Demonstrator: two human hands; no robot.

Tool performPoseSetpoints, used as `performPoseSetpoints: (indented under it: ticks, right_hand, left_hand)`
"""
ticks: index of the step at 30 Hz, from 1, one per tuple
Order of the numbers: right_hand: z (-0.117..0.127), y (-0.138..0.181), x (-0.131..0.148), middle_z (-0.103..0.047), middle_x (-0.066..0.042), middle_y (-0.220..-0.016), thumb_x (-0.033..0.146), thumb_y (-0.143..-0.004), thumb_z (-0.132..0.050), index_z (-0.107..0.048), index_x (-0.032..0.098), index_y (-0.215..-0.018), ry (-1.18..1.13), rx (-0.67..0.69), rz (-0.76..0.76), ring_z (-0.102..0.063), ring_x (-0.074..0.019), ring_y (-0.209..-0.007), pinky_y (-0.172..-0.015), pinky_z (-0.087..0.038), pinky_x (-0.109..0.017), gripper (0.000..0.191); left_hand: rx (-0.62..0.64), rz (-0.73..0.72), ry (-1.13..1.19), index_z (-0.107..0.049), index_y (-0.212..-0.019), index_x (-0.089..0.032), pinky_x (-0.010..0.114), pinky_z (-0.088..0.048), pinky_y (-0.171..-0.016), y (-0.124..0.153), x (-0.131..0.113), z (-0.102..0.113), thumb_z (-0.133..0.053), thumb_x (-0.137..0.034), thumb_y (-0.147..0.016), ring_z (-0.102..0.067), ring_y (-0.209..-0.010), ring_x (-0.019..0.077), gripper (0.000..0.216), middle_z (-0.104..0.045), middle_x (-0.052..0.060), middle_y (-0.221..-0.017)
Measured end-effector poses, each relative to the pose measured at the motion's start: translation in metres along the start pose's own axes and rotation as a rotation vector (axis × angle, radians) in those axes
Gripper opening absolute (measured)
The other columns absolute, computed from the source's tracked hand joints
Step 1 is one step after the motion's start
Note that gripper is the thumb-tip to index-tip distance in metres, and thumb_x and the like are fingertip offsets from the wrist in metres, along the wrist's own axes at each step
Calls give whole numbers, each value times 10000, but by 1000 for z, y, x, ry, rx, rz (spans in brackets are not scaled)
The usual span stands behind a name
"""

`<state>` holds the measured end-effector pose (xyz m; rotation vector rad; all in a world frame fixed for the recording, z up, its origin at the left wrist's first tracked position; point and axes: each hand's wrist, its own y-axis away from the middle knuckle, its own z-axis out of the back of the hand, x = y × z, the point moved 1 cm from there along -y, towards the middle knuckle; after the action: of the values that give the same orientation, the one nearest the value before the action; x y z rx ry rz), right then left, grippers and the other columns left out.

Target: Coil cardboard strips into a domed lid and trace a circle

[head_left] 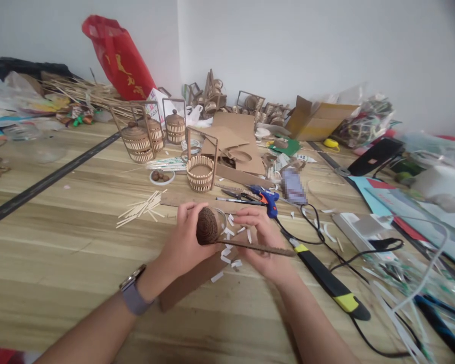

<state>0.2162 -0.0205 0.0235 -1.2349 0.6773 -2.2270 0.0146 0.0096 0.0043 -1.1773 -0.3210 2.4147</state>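
Note:
My left hand [185,240] is closed around a dome-shaped coil of corrugated cardboard [207,227], held just above the table. A long cardboard strip [261,247] trails from the coil to the right. My right hand [263,240] pinches that strip near its middle, fingers curled. A grey watch [133,293] sits on my left wrist. Small white paper scraps [227,250] lie on the table under both hands, and a flat cardboard piece [189,280] lies beneath my left wrist.
A blue glue gun [269,198], scissors [235,193] and a black-and-yellow utility knife [328,278] lie to the right. Stick baskets [200,172] and lidded baskets [138,141] stand behind. Loose sticks [142,208], cables [349,242], a cardboard box [318,121] and a red bag [119,58] surround them.

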Motion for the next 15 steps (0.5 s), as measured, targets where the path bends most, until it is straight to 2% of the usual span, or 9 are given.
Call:
performPoseSetpoints:
  ticks: [2, 6, 10, 15]
  right_hand:
    - [3, 0, 3, -650, -87, -1117, 270, -826, -724, -665, 264, -1092, -130, 18, -35, -613, -270, -1078, -932, -490, -431, 273]
    - [4, -1, 3, -666, -54, -953, 361, -878, -732, -714, 261, -930, -246, 5, -78, -638, -224, -930, -844, -511, -371, 114]
    - [2, -2, 1, -668, -46, -819, 482, -896, -693, -733, 249, -845, -280, -40, -122, -631, -216, -823, -776, -508, -361, 242]
    - [-1, 0, -3, -673, -37, -835, 532, -875, -696, -734, 254, -842, -286, -86, -181, -612, -207, -793, -743, -491, -338, 282]
  left_hand:
    - [-6, 7, -1, -413, -1320, -238, 550, -488, -1048, -1, 2, 0, -844, -335, -694, -528, -1248, 345, 766, -402, 126, -1286]
    - [12, -28, -4, -392, -1317, -242, 557, -469, -1066, -2, 6, 0, -813, -278, -719, -500, -1288, 345, 732, -415, 138, -1334]
    - [45, -104, 30, -378, -1322, -255, 541, -470, -1066, -2, 4, 0, -797, -251, -744, -515, -1279, 329, 714, -489, 128, -1336]
    - [113, -184, 80, -398, -1318, -251, 513, -491, -1042, -1, 0, -1, -777, -200, -756, -562, -1230, 312, 679, -553, 119, -1319]
